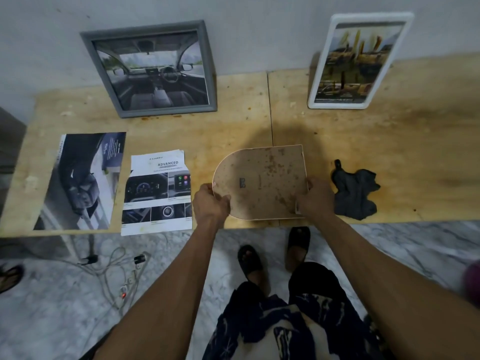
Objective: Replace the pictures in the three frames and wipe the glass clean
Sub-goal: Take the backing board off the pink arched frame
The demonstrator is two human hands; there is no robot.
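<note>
An arch-shaped frame (262, 178) lies face down near the table's front edge, its stained brown backing board up. My left hand (211, 202) grips its rounded left edge and my right hand (315, 197) grips its straight right edge. A grey square frame (152, 68) with a car-interior picture leans on the wall at the back left. At the back right a white frame (359, 61) with a yellowish picture leans on the wall too. Two loose car prints lie on the left: a dark one (80, 180) and a white brochure page (157, 193). A dark cloth (354, 189) sits right of my right hand.
The wooden table (415, 152) is stained and has a seam down its middle. Below its front edge are a marble floor, my sandalled feet (298, 242), and a tangle of cables with plugs (122, 274) at the left.
</note>
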